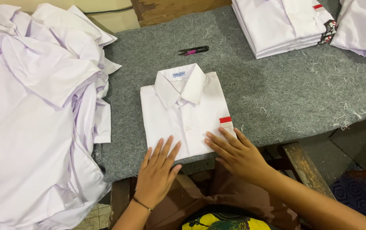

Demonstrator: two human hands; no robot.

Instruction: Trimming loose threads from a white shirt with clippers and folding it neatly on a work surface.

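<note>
A folded white shirt [183,115] with a collar and a small red and white patch [225,121] on its pocket lies on the grey felt table [285,89]. My left hand [157,170] rests flat on the shirt's lower left edge, fingers spread. Over on the lower right corner, my right hand [236,153] presses flat just below the patch. Neither hand grips anything.
A big heap of loose white shirts [38,106] covers the left side. A stack of folded white shirts [283,23] sits at the back right, more white cloth [361,25] beside it. Small black and pink thread snips [193,50] lie behind the shirt.
</note>
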